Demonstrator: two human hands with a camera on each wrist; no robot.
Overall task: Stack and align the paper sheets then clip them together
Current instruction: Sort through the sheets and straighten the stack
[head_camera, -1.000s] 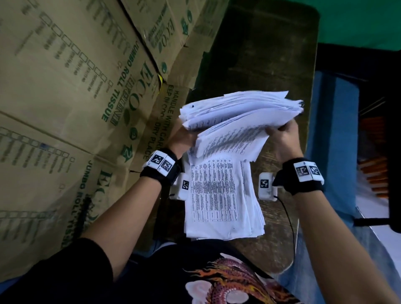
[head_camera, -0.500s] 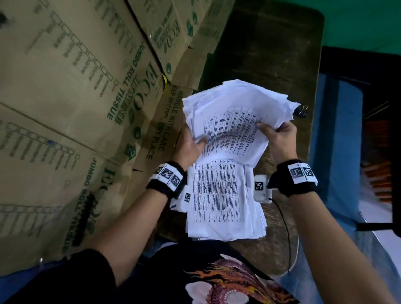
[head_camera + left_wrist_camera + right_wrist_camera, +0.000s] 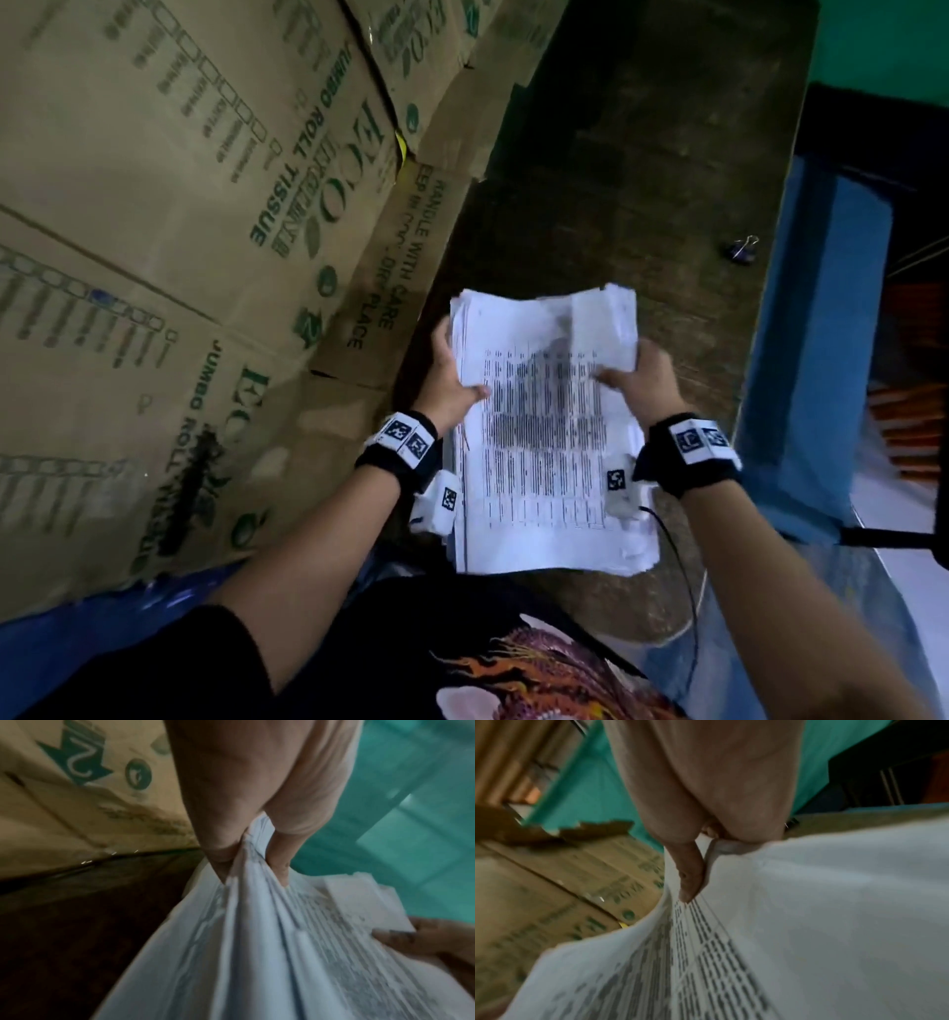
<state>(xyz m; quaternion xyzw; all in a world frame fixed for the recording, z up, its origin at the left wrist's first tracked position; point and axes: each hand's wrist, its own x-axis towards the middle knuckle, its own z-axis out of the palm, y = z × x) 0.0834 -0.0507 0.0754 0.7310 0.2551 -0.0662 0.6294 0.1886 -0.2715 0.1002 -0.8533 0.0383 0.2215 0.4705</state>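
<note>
Paper sheets form one thick white stack over the near part of a dark wooden desk, printed tables facing up. Long axis of the stack runs near to far; its far end is ragged, with edges out of line and one sheet jutting at the far right corner. Whether the near end rests on the desk cannot be told. Left hand has its grip on the left edge, thumb on top and fingers beneath, bunching the sheets in the left wrist view. Right hand pinches the right edge likewise. A binder clip lies on the desk far right, well apart from the stack. Printed cardboard boxes stand along the desk's left side. A green wall is beyond.
</note>
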